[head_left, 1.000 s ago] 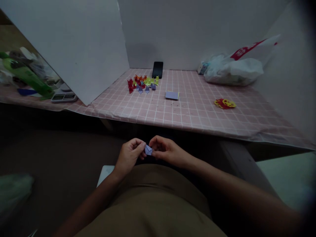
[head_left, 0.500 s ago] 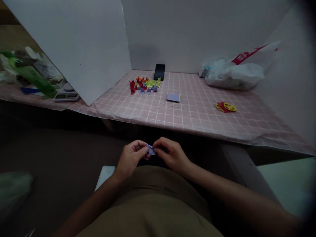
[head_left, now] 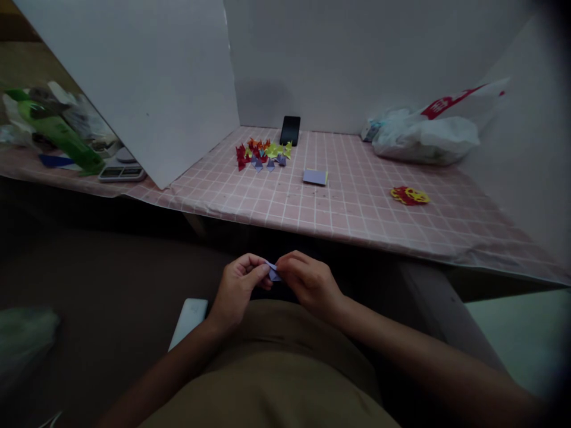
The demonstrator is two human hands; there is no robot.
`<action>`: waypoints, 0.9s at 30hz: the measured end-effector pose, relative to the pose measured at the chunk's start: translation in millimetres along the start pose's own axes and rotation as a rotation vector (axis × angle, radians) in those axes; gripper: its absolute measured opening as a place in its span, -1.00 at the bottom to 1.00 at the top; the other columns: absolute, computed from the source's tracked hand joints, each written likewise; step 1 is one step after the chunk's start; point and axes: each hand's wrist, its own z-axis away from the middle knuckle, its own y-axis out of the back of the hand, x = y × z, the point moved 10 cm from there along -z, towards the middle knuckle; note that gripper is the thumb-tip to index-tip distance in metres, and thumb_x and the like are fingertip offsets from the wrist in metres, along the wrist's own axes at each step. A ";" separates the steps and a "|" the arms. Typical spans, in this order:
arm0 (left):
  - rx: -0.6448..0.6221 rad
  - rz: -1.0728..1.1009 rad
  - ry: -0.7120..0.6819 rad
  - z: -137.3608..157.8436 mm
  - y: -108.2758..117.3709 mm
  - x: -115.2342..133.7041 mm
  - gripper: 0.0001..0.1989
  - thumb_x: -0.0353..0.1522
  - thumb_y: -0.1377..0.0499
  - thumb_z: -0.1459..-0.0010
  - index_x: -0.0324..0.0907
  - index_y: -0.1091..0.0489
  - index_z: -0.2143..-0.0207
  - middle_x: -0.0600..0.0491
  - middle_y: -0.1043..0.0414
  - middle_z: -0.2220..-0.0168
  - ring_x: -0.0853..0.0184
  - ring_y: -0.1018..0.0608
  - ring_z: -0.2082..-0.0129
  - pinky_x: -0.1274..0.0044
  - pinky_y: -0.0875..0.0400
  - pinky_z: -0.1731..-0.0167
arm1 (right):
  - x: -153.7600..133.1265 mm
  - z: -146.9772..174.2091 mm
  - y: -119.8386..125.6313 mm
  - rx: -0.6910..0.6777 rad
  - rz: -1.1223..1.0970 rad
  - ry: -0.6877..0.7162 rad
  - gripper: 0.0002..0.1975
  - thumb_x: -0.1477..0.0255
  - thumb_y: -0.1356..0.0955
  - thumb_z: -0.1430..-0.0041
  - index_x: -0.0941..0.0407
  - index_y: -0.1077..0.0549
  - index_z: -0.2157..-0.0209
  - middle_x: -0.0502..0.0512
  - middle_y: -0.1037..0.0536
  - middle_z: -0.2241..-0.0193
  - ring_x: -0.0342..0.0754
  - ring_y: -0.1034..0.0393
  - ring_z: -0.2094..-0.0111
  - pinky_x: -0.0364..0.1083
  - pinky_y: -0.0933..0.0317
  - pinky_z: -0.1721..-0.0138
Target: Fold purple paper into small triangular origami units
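Between my hands, over my lap, is a small folded piece of purple paper (head_left: pixel 273 274). My left hand (head_left: pixel 241 284) pinches its left side with thumb and fingers. On its right side my right hand (head_left: pixel 311 282) is closed, its fingertips partly hiding the fold. A group of small folded paper figures (head_left: pixel 263 153) in red, orange, yellow and purple stands on the table (head_left: pixel 348 220). Nearer to me lies a stack of paper sheets (head_left: pixel 315 176), purple on top with yellow showing at the edge.
A dark phone (head_left: pixel 290 130) leans at the back. Red and yellow looped pieces (head_left: pixel 409 195) lie at the right, before a white plastic bag (head_left: pixel 426 139). At the left are a white panel (head_left: pixel 178 89), a scale (head_left: pixel 122 172) and a green bottle (head_left: pixel 62 137). A white slab (head_left: pixel 191 318) lies beside my left forearm.
My right hand has turned a little, and its fingers have curled further over the purple paper. The left hand keeps its pinch. The view has shifted slightly.
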 end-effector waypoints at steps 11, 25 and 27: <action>0.012 -0.019 -0.029 -0.4 0.6 1.5 -0.85 -0.32 -0.27 -0.07 -0.24 -0.46 0.40 0.12 -0.47 0.55 0.44 -0.48 0.54 0.62 -0.42 0.51 | -4.9 1.7 1.0 0.055 0.012 0.078 -0.80 0.61 -0.21 -0.30 0.13 -0.42 0.31 0.09 -0.46 0.39 -0.13 -0.37 0.40 -0.17 -0.24 0.38; -0.002 -0.044 -0.051 -3.1 -0.5 -0.5 -0.82 -0.28 -0.23 -0.13 -0.22 -0.46 0.42 0.11 -0.46 0.54 0.42 -0.49 0.53 0.61 -0.43 0.52 | -5.5 2.8 -1.5 0.049 0.051 0.107 -0.81 0.61 -0.21 -0.30 0.15 -0.41 0.31 0.11 -0.46 0.38 -0.12 -0.36 0.40 -0.17 -0.24 0.39; -0.002 -0.060 -0.045 -3.3 -0.6 -0.4 -0.79 -0.26 -0.24 -0.13 -0.23 -0.47 0.44 0.10 -0.46 0.53 0.42 -0.49 0.52 0.60 -0.44 0.51 | -5.8 3.3 -1.7 0.045 0.050 0.109 -0.81 0.61 -0.21 -0.30 0.16 -0.41 0.31 0.12 -0.47 0.38 -0.12 -0.36 0.40 -0.17 -0.24 0.38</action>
